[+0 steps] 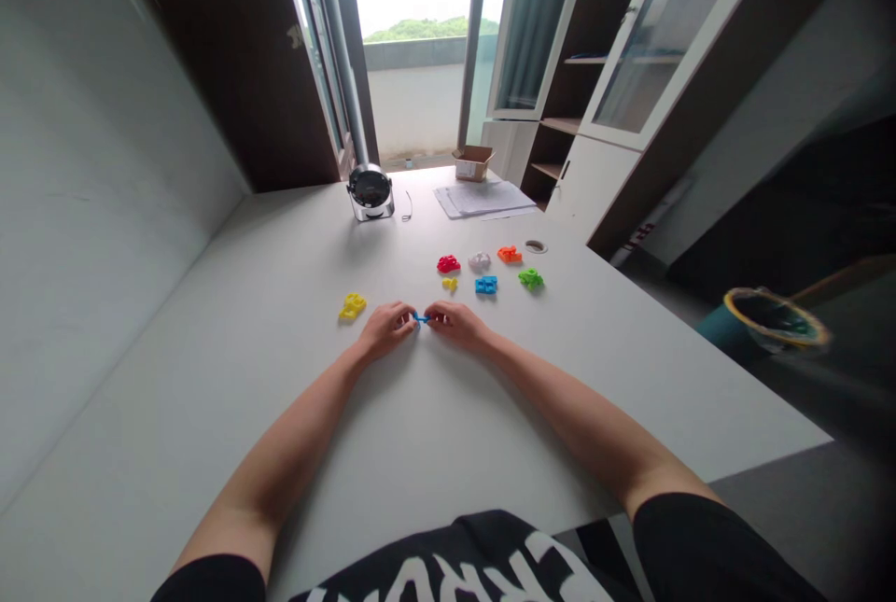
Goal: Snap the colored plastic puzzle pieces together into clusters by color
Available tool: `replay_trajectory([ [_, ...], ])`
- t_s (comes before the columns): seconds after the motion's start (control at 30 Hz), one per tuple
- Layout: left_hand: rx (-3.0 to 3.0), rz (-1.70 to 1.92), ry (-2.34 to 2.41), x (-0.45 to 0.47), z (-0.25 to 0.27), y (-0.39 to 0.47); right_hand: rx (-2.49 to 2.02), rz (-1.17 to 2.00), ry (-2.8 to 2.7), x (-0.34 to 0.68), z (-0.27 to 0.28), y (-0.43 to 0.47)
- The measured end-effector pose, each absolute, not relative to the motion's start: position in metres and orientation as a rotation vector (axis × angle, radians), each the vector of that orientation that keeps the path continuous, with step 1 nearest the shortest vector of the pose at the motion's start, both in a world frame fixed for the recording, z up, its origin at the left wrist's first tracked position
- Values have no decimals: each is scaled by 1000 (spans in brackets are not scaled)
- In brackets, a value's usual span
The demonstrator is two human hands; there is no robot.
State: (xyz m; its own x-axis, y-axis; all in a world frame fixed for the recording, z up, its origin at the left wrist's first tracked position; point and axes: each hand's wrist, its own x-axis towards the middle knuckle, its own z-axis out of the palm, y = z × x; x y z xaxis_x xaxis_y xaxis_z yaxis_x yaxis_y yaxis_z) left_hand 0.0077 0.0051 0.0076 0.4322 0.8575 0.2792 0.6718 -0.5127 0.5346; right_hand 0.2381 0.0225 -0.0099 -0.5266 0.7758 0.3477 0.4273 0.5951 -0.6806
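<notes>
Between my two hands is a small blue plastic piece, held just above or on the white table; I cannot tell which. My left hand is closed with its fingertips pinching the left end of the piece. The fingers of my right hand pinch its right end. Fingertips hide part of it, so its full shape does not show. To the left of my left hand lies a yellow plastic piece. Beyond my right hand are a small yellow piece and a blue blocky piece.
Farther back lie red, whitish, orange and green pieces. A round-faced device, papers and an open cardboard box stand at the far end. A bin is right of the table.
</notes>
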Motion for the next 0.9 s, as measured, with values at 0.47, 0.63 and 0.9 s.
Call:
replay_trajectory([
  [0.47,2334,737,1327,8,11,3,-943,724,-2177,239,-9,23],
  [0.63,2335,739,1327,9,12,3,-952,715,-2174,238,-7,21],
  [0.9,2333,752,1320,9,11,3,-952,710,-2174,237,-8,22],
])
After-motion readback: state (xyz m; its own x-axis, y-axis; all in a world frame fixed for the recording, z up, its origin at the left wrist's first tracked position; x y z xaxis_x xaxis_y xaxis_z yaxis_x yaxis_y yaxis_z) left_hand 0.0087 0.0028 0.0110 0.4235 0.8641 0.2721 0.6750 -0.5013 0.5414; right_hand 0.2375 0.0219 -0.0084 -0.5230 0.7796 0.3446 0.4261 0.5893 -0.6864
